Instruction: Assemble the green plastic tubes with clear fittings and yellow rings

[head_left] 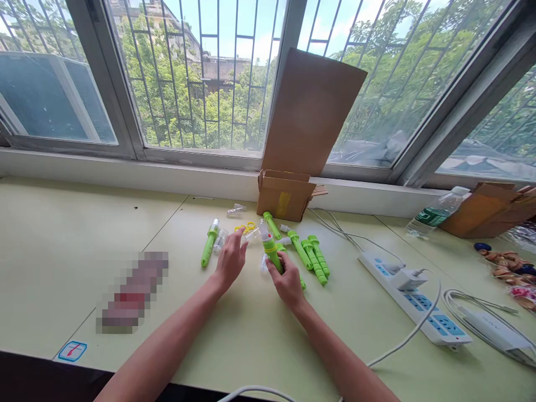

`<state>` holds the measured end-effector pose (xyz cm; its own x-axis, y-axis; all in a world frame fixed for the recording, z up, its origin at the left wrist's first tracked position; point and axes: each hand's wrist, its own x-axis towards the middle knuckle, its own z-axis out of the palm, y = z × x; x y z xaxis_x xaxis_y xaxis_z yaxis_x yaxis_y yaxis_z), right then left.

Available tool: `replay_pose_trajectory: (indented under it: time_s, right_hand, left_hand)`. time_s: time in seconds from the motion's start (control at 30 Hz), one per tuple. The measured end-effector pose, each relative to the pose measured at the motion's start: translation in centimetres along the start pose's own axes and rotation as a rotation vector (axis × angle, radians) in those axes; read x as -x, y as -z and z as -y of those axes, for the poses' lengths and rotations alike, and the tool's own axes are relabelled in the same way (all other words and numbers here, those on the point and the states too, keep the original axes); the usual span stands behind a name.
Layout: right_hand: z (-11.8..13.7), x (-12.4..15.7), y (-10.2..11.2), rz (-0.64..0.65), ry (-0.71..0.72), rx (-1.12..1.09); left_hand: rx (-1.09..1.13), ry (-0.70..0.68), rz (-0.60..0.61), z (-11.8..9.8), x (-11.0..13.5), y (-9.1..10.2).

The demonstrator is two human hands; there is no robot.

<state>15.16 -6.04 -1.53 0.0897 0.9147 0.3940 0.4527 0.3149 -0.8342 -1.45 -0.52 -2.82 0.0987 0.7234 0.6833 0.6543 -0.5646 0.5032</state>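
Right hand is gripping a tube upright, likely keeping its top free — left hand, half-open, empty, is hovering by caps before the box.

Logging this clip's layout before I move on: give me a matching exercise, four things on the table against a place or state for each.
1 green tube
2 cardboard box
3 water bottle
4 power strip

a lying on its side
b white adapter plugged in
c gripped in the right hand
d open, against the window sill

Pairs: 1-c, 2-d, 3-a, 4-b
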Motion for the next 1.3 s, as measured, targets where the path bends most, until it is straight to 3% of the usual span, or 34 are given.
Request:
replay_pose_trajectory:
  time_s: [0.17, 0.37, 0.57, 1.03, 1.3]
  right_hand:
    - [0.0, 0.1, 0.0, 0.022, 0.007, 0.014]
    - [-0.3, 0.2, 0.0, 0.049, 0.041, 0.076]
    - [-0.2, 0.3, 0.1, 0.119, 0.099, 0.165]
    - [-1.1, 0.3, -0.3, 0.240, 0.163, 0.311]
    - [-1.0, 0.3, -0.2, 0.257, 0.175, 0.284]
  left_hand:
    - [0.216, 0.213, -0.083, -0.1, -0.2, 0.2]
    - [0.484, 0.438, -0.295, 0.6, -1.1, 0.5]
    - [0.628, 0.510, -0.436, 0.5, -1.4, 0.6]
    - [0.690, 0.456, -0.430, -0.2, -1.5, 0.8]
    - [0.729, 0.424, -0.236, -1.4, -1.2, 0.8]
